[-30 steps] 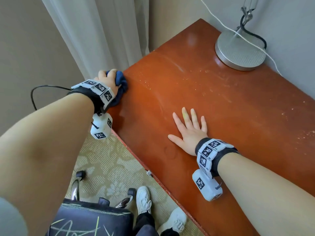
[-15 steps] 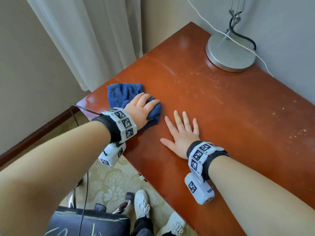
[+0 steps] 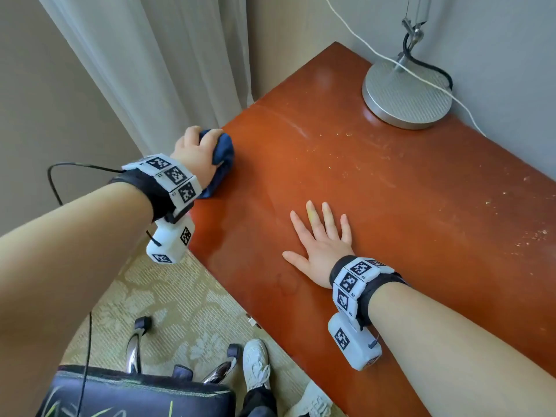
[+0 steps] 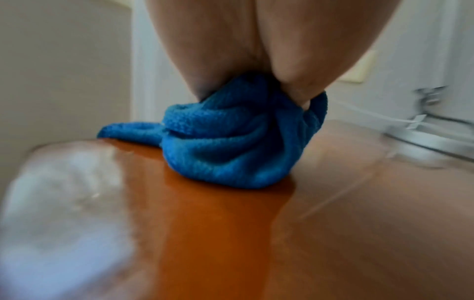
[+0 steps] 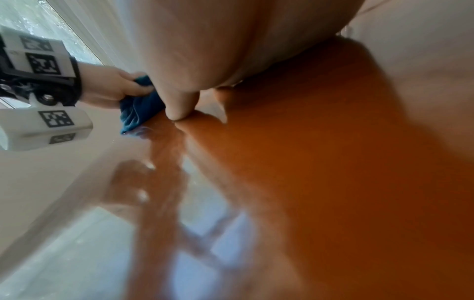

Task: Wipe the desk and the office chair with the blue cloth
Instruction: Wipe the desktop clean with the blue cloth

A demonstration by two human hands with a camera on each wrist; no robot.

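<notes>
Left hand (image 3: 195, 150) curled round the bunched blue cloth (image 3: 222, 158), gripping it at the left edge of the desk (image 3: 391, 206), close to the far left corner beside the curtain (image 3: 150, 70); seen from the left wrist, cloth (image 4: 231, 146) wadded into a lump and pressed onto the glossy reddish-brown top, one fold trailing off to the left. Right hand (image 3: 322, 245) flat on the desk, palm down, fingers straight and spread, holding nothing; well apart from the cloth, nearer the front edge. Scattered pale specks and smears across the middle and right of the desktop. Round metal lamp base (image 3: 406, 94) at the far corner against the wall, a black cable (image 3: 433, 67) and a white cord (image 3: 421, 78) crossing it. Office chair (image 3: 135, 398) at the bottom left, dark seat and chrome legs over patterned carpet (image 3: 180, 296); white shoes (image 3: 255, 362) beside the desk front.
</notes>
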